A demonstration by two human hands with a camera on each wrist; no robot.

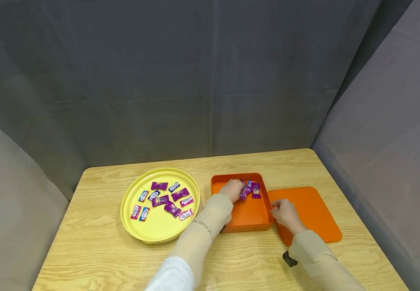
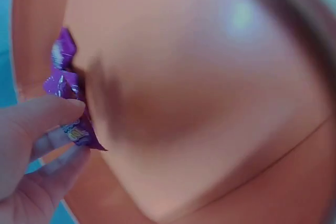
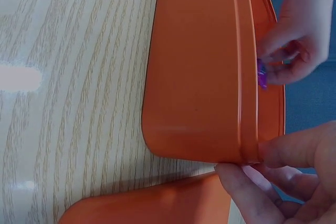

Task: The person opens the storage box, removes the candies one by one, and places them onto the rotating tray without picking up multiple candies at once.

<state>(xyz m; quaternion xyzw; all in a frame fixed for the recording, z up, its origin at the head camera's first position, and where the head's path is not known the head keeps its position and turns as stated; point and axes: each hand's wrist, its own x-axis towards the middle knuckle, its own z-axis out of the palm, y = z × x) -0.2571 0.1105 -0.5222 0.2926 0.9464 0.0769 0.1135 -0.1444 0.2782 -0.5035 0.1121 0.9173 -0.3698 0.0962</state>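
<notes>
My left hand (image 1: 232, 190) reaches into the orange box (image 1: 248, 214) near its back left. In the left wrist view, its thumb and fingers pinch a purple-wrapped candy (image 2: 79, 134), with more purple wrapper just beyond the fingertips. Other purple candies (image 1: 256, 190) lie toward the box's back right, one blue wrapper among them. My right hand (image 1: 285, 215) is at the box's right side. Seen from the right wrist, its thumb and fingers grip the rim at a corner of the box (image 3: 197, 66).
Left of the box stands a round yellow tray (image 1: 137, 228) with several purple, pink and blue wrapped candies spread on it. A flat orange lid (image 1: 312, 210) lies on the wooden table (image 1: 86, 242) at the right, partly under the right hand. Grey cloth surrounds the table.
</notes>
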